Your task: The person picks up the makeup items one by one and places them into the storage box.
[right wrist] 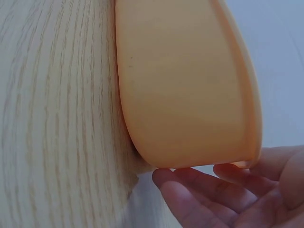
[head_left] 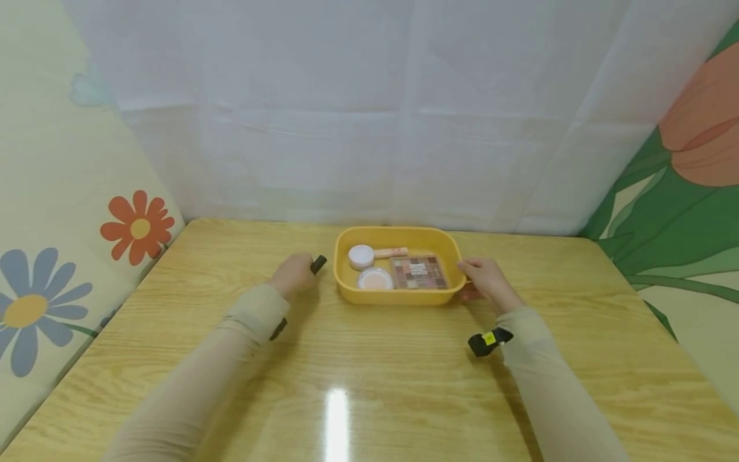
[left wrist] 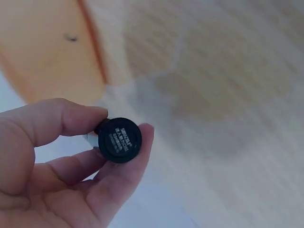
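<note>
My left hand (head_left: 292, 274) is just left of a yellow plastic basket (head_left: 398, 297) and pinches a black lipstick tube (head_left: 318, 264). In the left wrist view, thumb and fingers hold this lipstick (left wrist: 120, 140) with its round, white-lettered end facing the camera. My right hand (head_left: 487, 280) grips the basket's right end, thumb at the rim. The right wrist view shows the curled fingers (right wrist: 209, 187) beneath that end of the basket (right wrist: 185, 90). Inside the basket lie an eyeshadow palette (head_left: 418, 273), a round white-lidded jar (head_left: 361, 256), a round compact (head_left: 375, 280) and a slim pinkish tube (head_left: 390, 253).
The basket stands near the far edge of a wood-grain table (head_left: 369, 359). A white cloth (head_left: 346, 115) hangs behind it, and flower-patterned cloth (head_left: 46, 308) flanks the table on both sides. Each wrist wears a black strap (head_left: 489, 341).
</note>
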